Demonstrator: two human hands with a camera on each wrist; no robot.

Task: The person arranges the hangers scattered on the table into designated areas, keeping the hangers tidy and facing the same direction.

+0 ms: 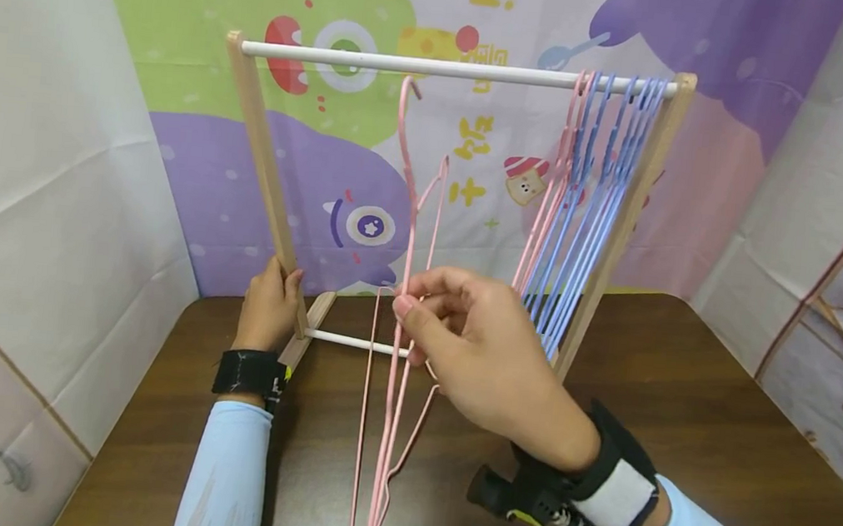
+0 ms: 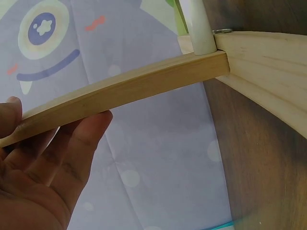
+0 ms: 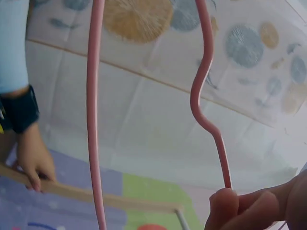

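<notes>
A thin pink clothes hanger (image 1: 407, 245) is pinched between the thumb and fingers of my right hand (image 1: 488, 361), in front of the rack. Its hook points up and stands just below the white top rod (image 1: 379, 62), apart from it as far as I can tell. In the right wrist view the pink wire (image 3: 204, 76) has a notch near the fingertips. My left hand (image 1: 265, 306) grips the left wooden post (image 2: 129, 88) of the rack low down, thumb on one side and fingers on the other.
Several blue hangers (image 1: 583, 219) and a few pink hangers (image 1: 551, 199) hang bunched at the rod's right end, beside the right post (image 1: 623, 239). A white lower rod (image 1: 347, 340) joins the rack's base. The rack stands on a brown table (image 1: 679, 419) before a patterned cloth (image 1: 341, 147).
</notes>
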